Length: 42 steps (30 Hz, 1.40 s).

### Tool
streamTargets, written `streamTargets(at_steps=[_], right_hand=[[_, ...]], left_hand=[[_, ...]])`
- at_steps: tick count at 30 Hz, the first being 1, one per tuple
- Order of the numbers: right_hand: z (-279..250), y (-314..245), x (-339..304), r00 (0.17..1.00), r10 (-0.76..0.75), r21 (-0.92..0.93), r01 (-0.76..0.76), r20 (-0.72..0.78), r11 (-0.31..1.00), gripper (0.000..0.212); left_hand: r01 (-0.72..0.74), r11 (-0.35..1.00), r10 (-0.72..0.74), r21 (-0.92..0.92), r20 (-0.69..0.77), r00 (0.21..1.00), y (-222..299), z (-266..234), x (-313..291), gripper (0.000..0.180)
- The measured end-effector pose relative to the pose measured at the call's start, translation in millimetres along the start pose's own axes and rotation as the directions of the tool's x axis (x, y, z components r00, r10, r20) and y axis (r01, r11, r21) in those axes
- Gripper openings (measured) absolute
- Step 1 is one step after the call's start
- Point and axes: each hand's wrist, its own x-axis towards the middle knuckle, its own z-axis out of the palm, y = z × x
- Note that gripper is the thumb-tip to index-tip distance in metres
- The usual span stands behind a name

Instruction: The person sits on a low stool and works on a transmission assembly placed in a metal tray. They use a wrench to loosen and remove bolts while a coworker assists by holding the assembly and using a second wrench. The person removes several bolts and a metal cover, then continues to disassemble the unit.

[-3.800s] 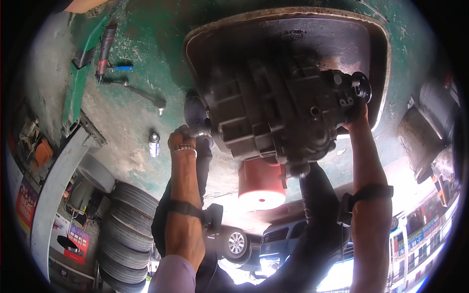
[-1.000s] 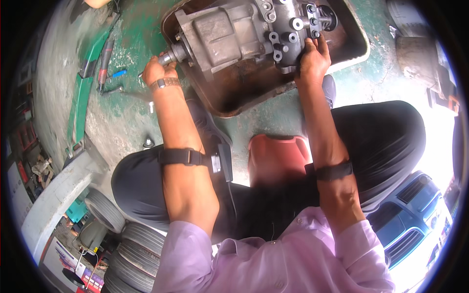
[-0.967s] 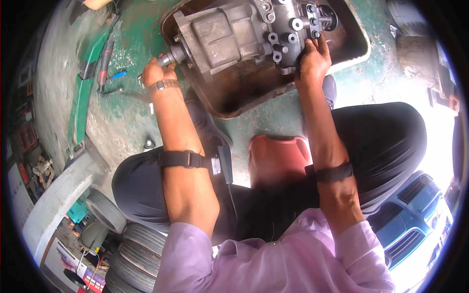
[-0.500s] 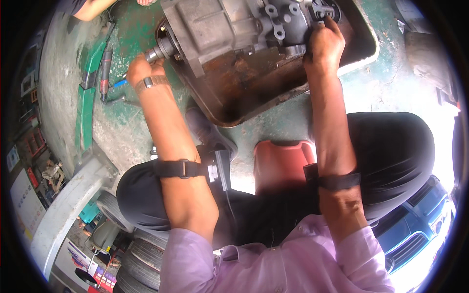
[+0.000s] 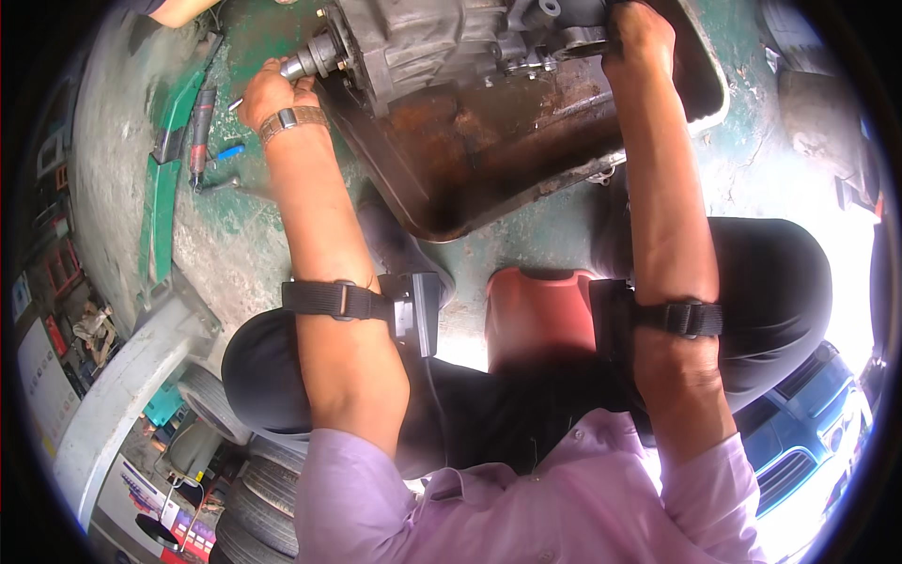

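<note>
Lying lengthwise between left hand (image 5: 268, 94) and right hand (image 5: 645, 36), the gearbox (image 5: 423, 47) is seen over the tray (image 5: 479, 188), its long axis stretched side to side, with neither hand nearer. Its shaft (image 5: 320, 58) is clasped in the left hand's curled fingers; its opposite end is gripped by the right hand, whose fingertips are hidden from view.

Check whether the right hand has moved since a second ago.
Yes: the right hand has moved up the picture, farther from the near rim of the tray.
</note>
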Motion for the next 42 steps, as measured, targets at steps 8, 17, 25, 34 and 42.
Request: streamTargets(at_steps=[8,17,25,34,42], right_hand=[[-0.5,1.4,1.5,0.998,-0.028,-0.053,0.025,-0.056,0.998,0.029],[16.7,34.9,17.1,0.968,-0.076,0.204,0.127,-0.240,0.971,0.042],[10.8,11.6,-8.7,0.963,-0.018,0.009,0.021,-0.269,1.000,0.046],[12.0,-6.6,-26.0,0.953,-0.047,0.071,0.071,-0.298,0.995,0.049],[14.8,-0.4,-23.1,0.950,-0.064,0.093,0.097,-0.306,0.991,0.048]], left_hand=[[0.036,0.999,-0.037,0.012,0.091,0.995,-5.1,-12.2,4.3,0.020],[0.039,0.993,-0.051,0.112,0.105,0.993,-7.4,-20.3,4.1,0.028],[0.019,0.998,-0.027,0.064,0.123,0.992,-7.0,-24.8,2.3,0.028],[0.005,1.000,-0.007,0.017,0.105,0.994,-6.7,-26.0,-2.5,0.025],[-0.022,1.000,0.020,0.012,0.117,0.993,-7.9,-24.9,-6.3,0.024]])
